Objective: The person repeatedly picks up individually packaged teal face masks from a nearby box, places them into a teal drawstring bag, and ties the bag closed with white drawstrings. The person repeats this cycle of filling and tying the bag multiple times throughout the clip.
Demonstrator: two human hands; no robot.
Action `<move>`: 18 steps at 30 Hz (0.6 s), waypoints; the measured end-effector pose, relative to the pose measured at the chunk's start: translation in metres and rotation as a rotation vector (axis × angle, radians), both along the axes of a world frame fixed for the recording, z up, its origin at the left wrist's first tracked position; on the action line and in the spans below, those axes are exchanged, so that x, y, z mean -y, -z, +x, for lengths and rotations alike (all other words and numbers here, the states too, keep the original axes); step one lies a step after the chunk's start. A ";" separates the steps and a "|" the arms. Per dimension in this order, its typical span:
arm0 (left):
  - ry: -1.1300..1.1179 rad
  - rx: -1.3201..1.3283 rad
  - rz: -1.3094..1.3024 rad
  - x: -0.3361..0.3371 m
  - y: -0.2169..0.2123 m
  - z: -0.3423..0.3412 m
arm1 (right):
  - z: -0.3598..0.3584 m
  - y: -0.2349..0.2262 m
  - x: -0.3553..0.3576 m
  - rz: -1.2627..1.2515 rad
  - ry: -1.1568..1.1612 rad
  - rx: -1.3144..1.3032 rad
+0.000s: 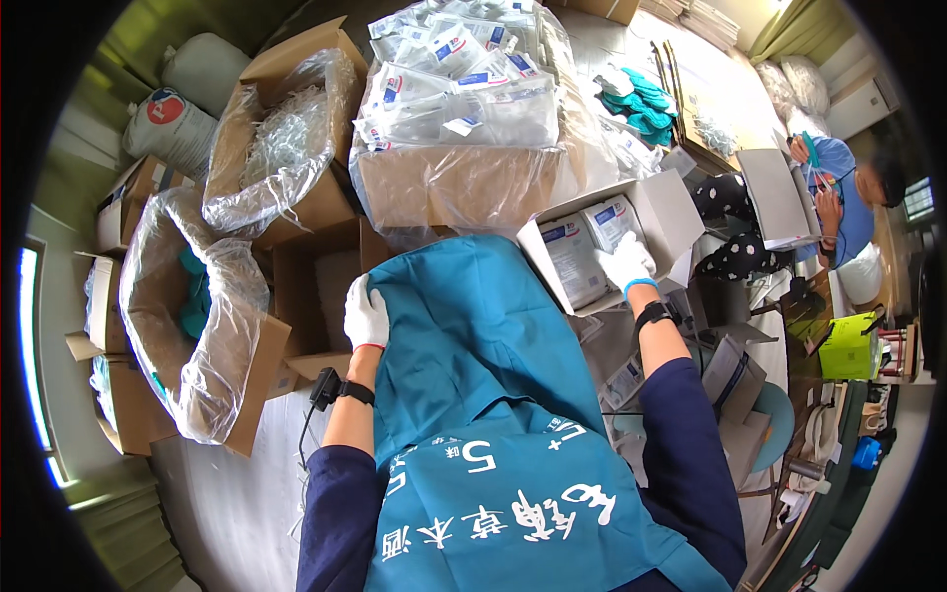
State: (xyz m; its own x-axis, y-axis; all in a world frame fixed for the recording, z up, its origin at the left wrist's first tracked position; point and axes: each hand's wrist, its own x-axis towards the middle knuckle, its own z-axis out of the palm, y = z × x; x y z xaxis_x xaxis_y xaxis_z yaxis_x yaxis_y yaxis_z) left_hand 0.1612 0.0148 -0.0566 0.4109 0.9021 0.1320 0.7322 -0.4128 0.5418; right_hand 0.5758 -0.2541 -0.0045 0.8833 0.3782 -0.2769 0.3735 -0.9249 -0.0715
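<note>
The left hand (366, 314), in a white glove, lay flat with fingers closed over the upper left edge of a folded teal cloth (472, 326), pressing and gripping that edge. The cloth was spread in front of the person and ran down toward a teal apron (513, 503) printed with white characters. The right hand (625, 262), also white-gloved with a blue cuff, reached into a small open white carton (663, 212) and rested with curled fingers on a white packet (574, 259) bearing a blue label; whether it actually gripped the packet could not be told. A second such packet (612, 221) stood just beside the first. Behind the cloth sat a large brown box (454, 183) heaped with clear bags carrying small red-and-blue labels. To the left, a plastic-lined box (286, 138) held clear wrappings, and another lined box (202, 316) held teal items. Far right, another person (838, 202) in blue sat at a table.
</note>
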 end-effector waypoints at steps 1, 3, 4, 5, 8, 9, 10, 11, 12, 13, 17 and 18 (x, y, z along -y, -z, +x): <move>-0.010 -0.004 -0.014 0.001 0.000 -0.001 | -0.004 -0.001 -0.004 -0.028 0.016 0.019; -0.016 -0.006 -0.037 0.004 -0.006 0.003 | 0.003 0.004 -0.003 -0.038 0.043 -0.018; -0.016 -0.012 -0.027 0.003 -0.005 0.002 | 0.005 0.006 0.000 -0.019 0.037 -0.019; -0.015 -0.011 -0.016 0.003 -0.003 0.000 | 0.005 0.006 0.002 -0.001 0.025 -0.022; -0.011 -0.003 0.013 0.000 0.003 -0.007 | 0.007 0.003 0.013 0.085 -0.096 -0.011; -0.010 0.005 0.020 -0.001 0.004 -0.008 | 0.009 0.003 0.016 0.089 -0.131 -0.016; -0.009 0.012 0.028 0.000 0.006 -0.009 | 0.009 0.003 0.018 0.103 -0.142 -0.008; -0.005 0.017 0.016 0.000 0.004 -0.006 | 0.011 0.007 0.023 0.118 -0.146 0.000; -0.001 0.022 0.005 0.001 0.002 -0.004 | 0.013 0.008 0.025 0.133 -0.150 0.008; 0.002 0.027 -0.006 0.001 -0.001 -0.002 | 0.018 0.012 0.029 0.136 -0.119 0.038; 0.015 0.007 -0.030 -0.003 -0.008 0.001 | 0.032 0.010 0.043 0.205 -0.049 0.184; 0.013 -0.043 -0.014 -0.005 -0.014 0.001 | 0.033 0.003 0.044 0.221 -0.044 0.222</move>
State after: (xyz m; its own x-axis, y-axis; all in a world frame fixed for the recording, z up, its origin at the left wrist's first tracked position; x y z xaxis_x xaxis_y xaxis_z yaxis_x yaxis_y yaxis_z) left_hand 0.1622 0.0195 -0.0429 0.4274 0.8984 0.1011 0.7497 -0.4147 0.5158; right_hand 0.6086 -0.2982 -0.0074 0.8945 0.4469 0.0143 0.4418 -0.8786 -0.1811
